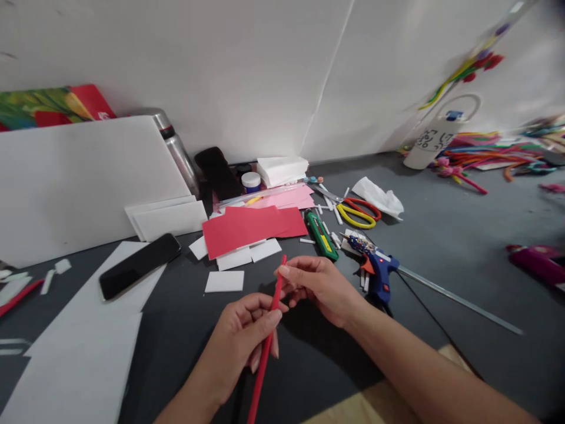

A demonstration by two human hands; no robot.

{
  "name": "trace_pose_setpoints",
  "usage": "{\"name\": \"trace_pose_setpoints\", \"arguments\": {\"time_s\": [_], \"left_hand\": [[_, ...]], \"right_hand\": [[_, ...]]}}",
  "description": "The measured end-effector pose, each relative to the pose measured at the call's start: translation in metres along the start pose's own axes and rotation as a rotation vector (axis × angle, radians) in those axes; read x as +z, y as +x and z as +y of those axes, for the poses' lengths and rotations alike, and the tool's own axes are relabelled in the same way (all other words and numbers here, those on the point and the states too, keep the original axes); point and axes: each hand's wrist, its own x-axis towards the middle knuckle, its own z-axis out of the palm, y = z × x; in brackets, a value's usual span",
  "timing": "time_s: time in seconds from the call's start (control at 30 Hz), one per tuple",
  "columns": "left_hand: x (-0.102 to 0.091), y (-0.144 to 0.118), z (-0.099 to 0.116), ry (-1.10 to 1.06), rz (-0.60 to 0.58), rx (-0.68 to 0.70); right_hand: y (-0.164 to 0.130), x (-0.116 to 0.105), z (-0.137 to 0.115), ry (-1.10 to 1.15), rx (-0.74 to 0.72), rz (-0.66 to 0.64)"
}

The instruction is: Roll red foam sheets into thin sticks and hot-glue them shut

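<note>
A thin red stick (263, 360), straight and slender, slants up from the bottom edge between my two hands; its exact material is hard to make out. My left hand (245, 330) pinches it midway, thumb on top. Close to its upper tip, the thumb and fingers of my right hand (313, 285) are closed on the same stick. Just beyond my hands lie a small white card (224, 281) and red paper pieces (245, 231). To the right of my right hand are a green utility knife (321, 235) and a blue hot glue gun (382, 274) with a long glue stick in it.
Scissors (359, 212) and crumpled tissue (380, 197) lie behind the glue gun. A black phone (140, 266) rests on white sheets (88, 353) at left. A steel flask (176, 147) stands behind a white board (83, 182). Right back: a white bottle (430, 141) and colourful pipe cleaners (498, 154).
</note>
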Motion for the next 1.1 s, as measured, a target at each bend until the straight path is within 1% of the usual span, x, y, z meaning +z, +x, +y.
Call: {"name": "trace_pose_setpoints", "arguments": {"time_s": [0.07, 0.17, 0.23, 0.4, 0.5, 0.57, 0.67, 0.73, 0.8, 0.97, 1.1], "left_hand": [[0.001, 0.001, -0.001, 0.098, 0.054, 0.036], [0.001, 0.001, -0.004, 0.184, 0.076, 0.040], [0.001, 0.001, -0.005, 0.168, 0.065, 0.010], [-0.002, -0.001, -0.004, 0.020, -0.007, -0.055], [-0.002, 0.000, -0.005, 0.038, -0.022, -0.041], [-0.002, 0.000, -0.006, 0.115, -0.007, -0.025], [0.000, -0.001, -0.008, 0.311, 0.044, 0.034], [0.003, -0.003, -0.008, 0.392, 0.056, 0.077], [0.006, -0.006, -0.006, 0.394, 0.041, 0.088], [0.006, -0.008, 0.002, 0.321, -0.011, 0.048], [0.002, -0.006, 0.000, 0.293, -0.015, 0.015]], "right_hand": [[0.000, 0.000, 0.000, -0.036, 0.005, 0.015], [0.000, -0.001, -0.001, -0.043, -0.010, 0.038], [0.001, -0.003, -0.004, -0.030, -0.033, 0.074], [0.002, -0.014, -0.016, -0.004, -0.084, 0.201], [0.004, -0.018, -0.020, 0.008, -0.093, 0.257], [0.004, -0.018, -0.021, 0.018, -0.097, 0.281], [0.004, -0.016, -0.021, 0.028, -0.106, 0.283], [0.004, -0.016, -0.021, 0.036, -0.108, 0.274], [0.003, -0.016, -0.021, 0.042, -0.102, 0.259], [0.004, -0.020, -0.019, 0.055, -0.079, 0.233], [0.005, -0.020, -0.019, 0.071, -0.101, 0.211]]}}
